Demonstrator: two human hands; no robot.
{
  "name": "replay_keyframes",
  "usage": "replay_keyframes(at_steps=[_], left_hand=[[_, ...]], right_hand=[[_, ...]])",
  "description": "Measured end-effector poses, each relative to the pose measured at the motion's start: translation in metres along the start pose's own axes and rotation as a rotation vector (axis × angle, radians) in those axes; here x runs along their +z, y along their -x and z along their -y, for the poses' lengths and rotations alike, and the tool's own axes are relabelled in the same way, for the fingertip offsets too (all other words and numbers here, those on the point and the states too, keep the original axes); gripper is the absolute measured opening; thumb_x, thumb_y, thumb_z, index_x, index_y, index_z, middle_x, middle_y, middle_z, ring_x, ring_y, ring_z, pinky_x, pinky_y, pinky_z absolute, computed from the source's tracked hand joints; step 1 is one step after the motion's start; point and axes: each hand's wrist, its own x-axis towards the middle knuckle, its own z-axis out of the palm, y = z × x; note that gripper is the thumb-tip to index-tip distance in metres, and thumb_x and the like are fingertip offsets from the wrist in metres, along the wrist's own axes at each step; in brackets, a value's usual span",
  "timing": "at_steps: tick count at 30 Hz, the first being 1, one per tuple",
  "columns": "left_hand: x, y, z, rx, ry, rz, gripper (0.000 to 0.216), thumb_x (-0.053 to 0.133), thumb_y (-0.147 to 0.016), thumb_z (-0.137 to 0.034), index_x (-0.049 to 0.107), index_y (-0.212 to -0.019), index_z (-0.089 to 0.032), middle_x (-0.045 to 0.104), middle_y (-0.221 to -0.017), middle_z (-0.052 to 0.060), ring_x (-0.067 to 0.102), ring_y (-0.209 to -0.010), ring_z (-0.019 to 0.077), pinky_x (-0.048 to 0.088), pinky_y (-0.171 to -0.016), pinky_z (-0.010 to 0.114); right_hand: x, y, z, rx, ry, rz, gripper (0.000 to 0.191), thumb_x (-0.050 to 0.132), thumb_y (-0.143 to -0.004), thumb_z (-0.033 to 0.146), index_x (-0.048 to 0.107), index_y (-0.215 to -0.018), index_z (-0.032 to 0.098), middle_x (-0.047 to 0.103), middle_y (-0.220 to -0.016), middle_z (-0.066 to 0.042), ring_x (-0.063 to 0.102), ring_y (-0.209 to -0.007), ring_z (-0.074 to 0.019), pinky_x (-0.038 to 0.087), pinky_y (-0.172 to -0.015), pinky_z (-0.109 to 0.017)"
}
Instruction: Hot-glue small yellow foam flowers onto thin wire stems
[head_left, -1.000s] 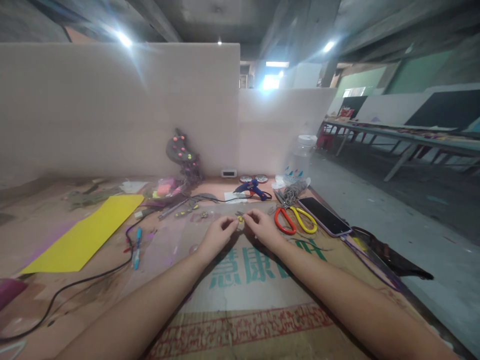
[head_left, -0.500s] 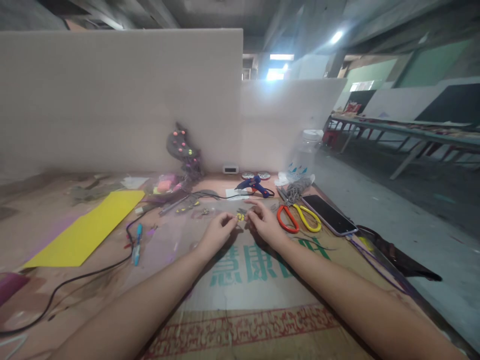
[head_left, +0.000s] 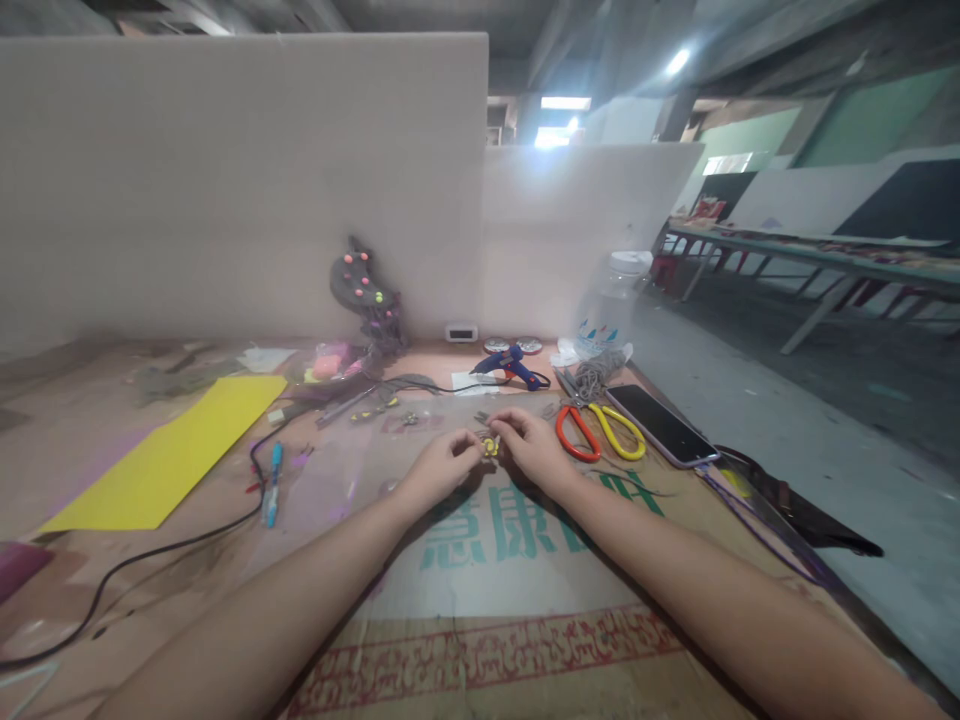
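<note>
Head view: two hands meet over the board point(head_left: 420, 600), and one yellow piece point(head_left: 490, 447) sits between their fingertips. The left hand point(head_left: 448, 466) has thumb and forefinger pinched narrow on its left edge. The right hand point(head_left: 534, 448) has its fingers bent close in at the other side; whether they grip the piece or only touch it, I cannot tell.

Left of the fingers, slightly beyond, lie at least three small bits point(head_left: 410, 418) with yellow on them. Farther left are one yellow sheet point(head_left: 172, 455) and, nearer, a blue pen point(head_left: 277, 460) beside a black cord point(head_left: 169, 548); whether it is one pen or two overlapping is unclear.

Just right of the fingers lies one pair of scissors point(head_left: 577, 436), one handle red, one yellow; past it, one phone point(head_left: 664, 425). Straight beyond the fingers are one glue gun point(head_left: 514, 366), two round tins point(head_left: 529, 346) behind it and one small white device point(head_left: 461, 333).

As for containers, one clear jar point(head_left: 611, 300) with a white lid stands beyond and right of the fingers, its contents too blurred to tell. Beyond and left, one clear wrap point(head_left: 360, 365) holds pink lumps point(head_left: 328, 367).
</note>
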Motion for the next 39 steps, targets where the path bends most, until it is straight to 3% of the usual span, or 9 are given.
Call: replay_keyframes(at_steps=[5, 8, 13, 16, 20, 25, 34, 39], left_hand=[[0.000, -0.002, 0.005, 0.026, -0.009, 0.042, 0.020, 0.056, -0.078, -0.036, 0.056, -0.071, -0.017, 0.070, -0.071, 0.005, 0.065, -0.066, 0.0173, 0.044, -0.059, 0.024], [-0.002, -0.003, 0.006, 0.063, -0.035, -0.022, 0.019, 0.056, -0.078, -0.035, 0.058, -0.071, -0.017, 0.067, -0.070, 0.004, 0.063, -0.065, 0.0168, 0.046, -0.062, 0.026], [-0.004, -0.002, 0.000, 0.173, -0.088, -0.195, 0.016, 0.058, -0.076, -0.029, 0.058, -0.065, -0.016, 0.061, -0.114, 0.011, 0.061, -0.095, 0.0196, 0.047, -0.080, 0.028], [-0.002, 0.000, -0.004, 0.178, -0.028, -0.125, 0.019, 0.059, -0.074, -0.029, 0.055, -0.061, -0.016, 0.059, -0.123, 0.011, 0.063, -0.094, 0.0197, 0.049, -0.081, 0.030], [0.001, 0.000, -0.004, 0.090, 0.104, -0.038, 0.022, 0.059, -0.073, -0.036, 0.051, -0.063, -0.017, 0.069, -0.106, 0.010, 0.065, -0.076, 0.0177, 0.050, -0.066, 0.028], [0.000, -0.003, -0.001, 0.068, 0.059, -0.049, 0.020, 0.060, -0.072, -0.035, 0.054, -0.065, -0.018, 0.068, -0.070, 0.003, 0.063, -0.069, 0.0178, 0.048, -0.063, 0.026], [0.002, -0.002, 0.001, 0.020, 0.118, -0.020, 0.020, 0.059, -0.074, -0.035, 0.054, -0.070, -0.017, 0.064, -0.066, 0.002, 0.064, -0.066, 0.0182, 0.047, -0.062, 0.026], [0.000, -0.003, -0.003, 0.114, -0.048, -0.108, 0.021, 0.059, -0.075, -0.035, 0.061, -0.071, -0.015, 0.060, -0.067, 0.001, 0.055, -0.064, 0.0151, 0.044, -0.062, 0.025]], right_hand=[[0.000, 0.002, 0.001, 0.008, -0.103, 0.023, 0.023, 0.051, -0.087, 0.038, 0.061, -0.094, 0.019, 0.068, -0.080, -0.003, 0.062, -0.067, -0.0159, 0.050, -0.062, -0.027], [0.000, 0.000, 0.000, 0.033, -0.184, 0.045, 0.027, 0.049, -0.088, 0.041, 0.059, -0.101, 0.019, 0.066, -0.080, -0.003, 0.061, -0.062, -0.0151, 0.052, -0.059, -0.029], [0.001, -0.002, -0.002, 0.076, -0.292, 0.091, 0.032, 0.052, -0.085, 0.047, 0.057, -0.100, 0.020, 0.061, -0.072, 0.000, 0.058, -0.054, -0.0137, 0.053, -0.053, -0.029], [0.002, -0.002, -0.004, 0.091, -0.321, 0.123, 0.032, 0.053, -0.084, 0.047, 0.058, -0.101, 0.021, 0.060, -0.068, 0.001, 0.059, -0.054, -0.0140, 0.052, -0.052, -0.028], [0.003, -0.003, -0.007, 0.103, -0.349, 0.129, 0.034, 0.051, -0.084, 0.049, 0.058, -0.102, 0.021, 0.060, -0.065, 0.002, 0.058, -0.052, -0.0138, 0.050, -0.051, -0.027], [0.004, -0.004, -0.007, 0.113, -0.381, 0.134, 0.036, 0.052, -0.083, 0.052, 0.057, -0.100, 0.020, 0.062, -0.064, 0.001, 0.058, -0.051, -0.0135, 0.048, -0.050, -0.026], [0.004, -0.006, -0.005, 0.089, -0.412, 0.019, 0.035, 0.049, -0.086, 0.050, 0.053, -0.102, 0.019, 0.065, -0.078, -0.001, 0.053, -0.045, -0.0095, 0.046, -0.043, -0.023], [0.004, -0.007, -0.008, 0.078, -0.393, 0.005, 0.034, 0.052, -0.085, 0.049, 0.056, -0.100, 0.018, 0.062, -0.076, 0.000, 0.053, -0.045, -0.0087, 0.045, -0.043, -0.022]])
